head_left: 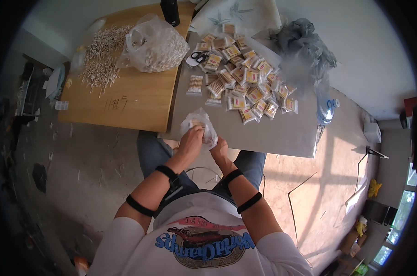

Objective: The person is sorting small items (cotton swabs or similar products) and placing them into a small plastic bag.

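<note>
Close to the table's front edge I have a clear plastic bag [210, 132] with a bundle of cotton swabs [198, 123] at its mouth or inside; which of the two I cannot tell. My left hand [192, 140] is closed on the swab bundle, fingertips against the sticks. At the bag's right side, my right hand [221, 149] pinches the plastic, its fingers partly hidden. Just beyond lies a single pack of swabs [195, 84]. Farther right spreads a heap of small swab packs [247, 80], many with yellow-and-white labels.
On the wooden table [139, 103] at left are loose swabs [102, 57] and a large swab-filled plastic bag [158, 46]. Black-handled scissors [198, 57] lie beside the heap. Grey plastic bags [305, 43] and a water bottle [326, 112] are at the right. The grey table [272, 138] ends above my knees.
</note>
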Available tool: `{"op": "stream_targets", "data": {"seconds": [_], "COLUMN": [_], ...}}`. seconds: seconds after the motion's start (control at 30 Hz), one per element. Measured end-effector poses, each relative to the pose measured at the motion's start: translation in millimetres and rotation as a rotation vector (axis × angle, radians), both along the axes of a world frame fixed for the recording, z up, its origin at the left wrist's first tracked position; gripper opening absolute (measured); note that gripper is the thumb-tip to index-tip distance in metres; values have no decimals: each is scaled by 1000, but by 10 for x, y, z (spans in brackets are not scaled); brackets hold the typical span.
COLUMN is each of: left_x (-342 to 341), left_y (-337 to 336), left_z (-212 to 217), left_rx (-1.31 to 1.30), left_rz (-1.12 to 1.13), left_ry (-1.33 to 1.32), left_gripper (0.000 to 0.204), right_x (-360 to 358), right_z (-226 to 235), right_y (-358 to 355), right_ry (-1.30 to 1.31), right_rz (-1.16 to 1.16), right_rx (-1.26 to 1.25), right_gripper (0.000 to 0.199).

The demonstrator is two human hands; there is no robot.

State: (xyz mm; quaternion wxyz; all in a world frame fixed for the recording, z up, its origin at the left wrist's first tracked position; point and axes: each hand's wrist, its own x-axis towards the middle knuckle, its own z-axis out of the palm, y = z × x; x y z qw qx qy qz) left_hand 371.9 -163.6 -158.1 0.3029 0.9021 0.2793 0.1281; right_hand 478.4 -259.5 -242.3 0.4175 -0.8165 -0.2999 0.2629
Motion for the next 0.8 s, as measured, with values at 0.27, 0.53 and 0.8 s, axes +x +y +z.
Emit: {"op": "stream_targets", "data": {"seconds": [0.27,0.53,0.8], "left_x": [357,278,255], "left_y": [198,303,249], "left_z": [-98,-139,-47], "left_rx": [338,284,-72], "left_rz": [-107,-271,-5], "left_ry": [450,440,246], "left_gripper": [26,17,14], "right_x": [-30,61,266], "right_z": [164,226,378], "right_y": [-70,-84,-131], "right_ry": [150,378,364], "right_rz": [-79,-184,-173], "right_rx": [-17,105,28], "right_gripper": [21,16,21]}}
